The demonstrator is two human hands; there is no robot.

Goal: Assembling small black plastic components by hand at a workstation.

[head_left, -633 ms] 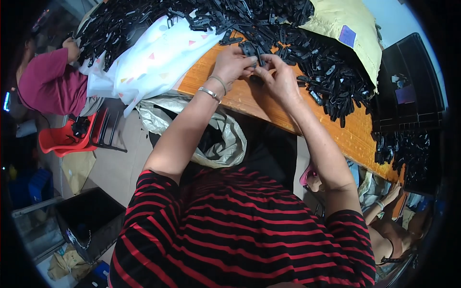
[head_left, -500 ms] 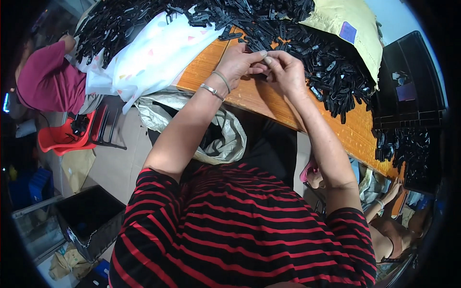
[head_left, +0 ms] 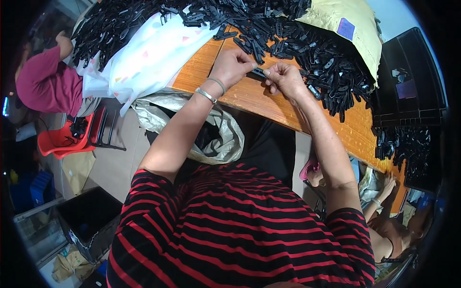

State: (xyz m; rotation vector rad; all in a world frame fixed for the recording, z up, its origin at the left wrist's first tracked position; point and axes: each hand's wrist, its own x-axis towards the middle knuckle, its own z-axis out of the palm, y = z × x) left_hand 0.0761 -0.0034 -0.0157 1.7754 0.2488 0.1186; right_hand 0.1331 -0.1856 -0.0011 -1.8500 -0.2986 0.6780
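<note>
Between my two hands, just above the wooden table (head_left: 245, 93), is a small narrow black plastic part (head_left: 260, 72). My left hand (head_left: 232, 67) pinches its left end between thumb and fingers. At the other end, my right hand (head_left: 284, 79) grips it with thumb and forefinger, the other fingers curled. The part's exact kind is too small to make out, and my fingertips cover its ends. Just beyond both hands lies a big heap of similar black parts (head_left: 331, 72), which spreads along the far side of the table.
A white plastic bag (head_left: 149, 53) lies at the left of the heap, and a yellowish sack (head_left: 331, 19) stands far right. An open woven sack (head_left: 230, 139) hangs below the table edge. Co-workers sit left and right. A black crate (head_left: 91, 216) stands lower left near a red chair (head_left: 67, 139).
My hands have moved slightly apart and a little toward me, so the black part now shows between them. The co-worker's arm at the left has shifted.
</note>
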